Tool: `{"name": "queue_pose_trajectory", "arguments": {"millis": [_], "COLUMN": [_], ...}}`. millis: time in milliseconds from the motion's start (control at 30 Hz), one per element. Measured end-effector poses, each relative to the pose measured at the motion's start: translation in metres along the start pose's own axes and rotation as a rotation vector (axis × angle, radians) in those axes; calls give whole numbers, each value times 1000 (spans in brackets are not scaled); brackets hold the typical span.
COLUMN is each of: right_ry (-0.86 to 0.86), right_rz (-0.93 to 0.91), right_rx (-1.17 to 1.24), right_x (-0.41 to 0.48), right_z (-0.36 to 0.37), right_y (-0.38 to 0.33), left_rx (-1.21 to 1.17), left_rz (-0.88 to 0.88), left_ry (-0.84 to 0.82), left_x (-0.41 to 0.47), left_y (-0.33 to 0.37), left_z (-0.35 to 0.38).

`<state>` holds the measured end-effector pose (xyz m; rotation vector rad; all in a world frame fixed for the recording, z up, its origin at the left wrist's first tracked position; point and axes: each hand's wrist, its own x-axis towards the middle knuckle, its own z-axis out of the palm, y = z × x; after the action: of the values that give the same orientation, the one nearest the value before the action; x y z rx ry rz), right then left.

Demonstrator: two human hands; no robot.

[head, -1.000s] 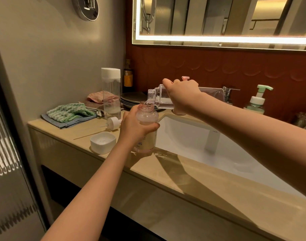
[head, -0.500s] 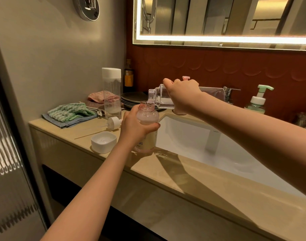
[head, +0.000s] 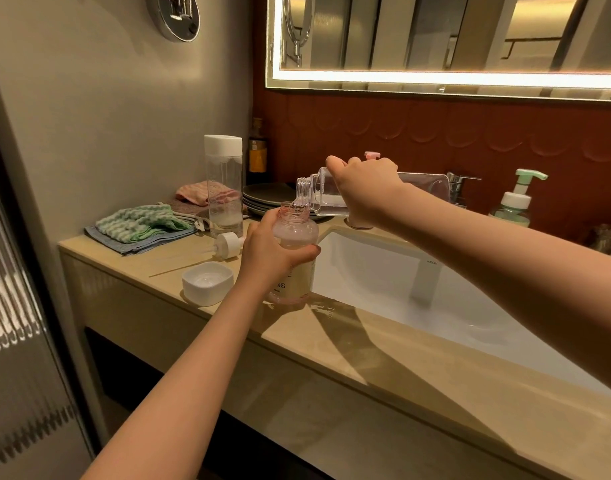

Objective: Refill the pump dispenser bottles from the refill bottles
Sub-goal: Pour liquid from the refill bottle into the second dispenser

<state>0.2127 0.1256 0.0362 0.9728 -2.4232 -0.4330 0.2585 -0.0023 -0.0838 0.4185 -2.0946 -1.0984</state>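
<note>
A pink pump dispenser bottle (head: 297,271), its pump removed and its threaded neck left open, is stood upright on the tabletop (head: 332,344) at the left front corner of the white sink (head: 383,275). Its shoulder and upper body are gripped by the left hand (head: 269,252), whose fingers (head: 307,251) are curled round the front. A clear refill bottle (head: 323,199) is held by the right hand (head: 366,194), the fingers being wrapped round its body; it is tipped almost level, its mouth pointing left and down, directly above the open neck and just touching or nearly touching it. Whether liquid is passing between the two cannot be told for certain. A white pump head (head: 228,241) with its tube is laid on the tabletop just left of the left hand, and a white square cap (head: 207,282) is set open side up in front of it. Behind these a tall clear bottle (head: 225,188) with a white lid is stood upright, beside folded green and blue cloths (head: 141,225) and a pink cloth (head: 193,194). Dark plates (head: 266,199) are stacked behind the dispenser. A green pump bottle (head: 515,202) is stood at the far side of the sink, near the faucet (head: 458,183).
</note>
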Motion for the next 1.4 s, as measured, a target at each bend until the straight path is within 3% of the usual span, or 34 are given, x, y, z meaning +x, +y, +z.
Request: {"name": "queue_pose_trajectory", "arguments": {"millis": [900,1200,1400], "right_ry": [8,36,-54], "right_rz": [-6,28,57], "right_rx": [8,189,471], "right_x": [0,-4,-6], "right_z": [2,13,31], "right_y": [0,3,7], "left_rx": [14,17,7], "left_rz": [-2,-26,-37], "left_ry": [-2,-45,-98], "left_x": [-5,-3,-1], "left_y": [8,8,9], "left_z": [-3,-5,-12]}}
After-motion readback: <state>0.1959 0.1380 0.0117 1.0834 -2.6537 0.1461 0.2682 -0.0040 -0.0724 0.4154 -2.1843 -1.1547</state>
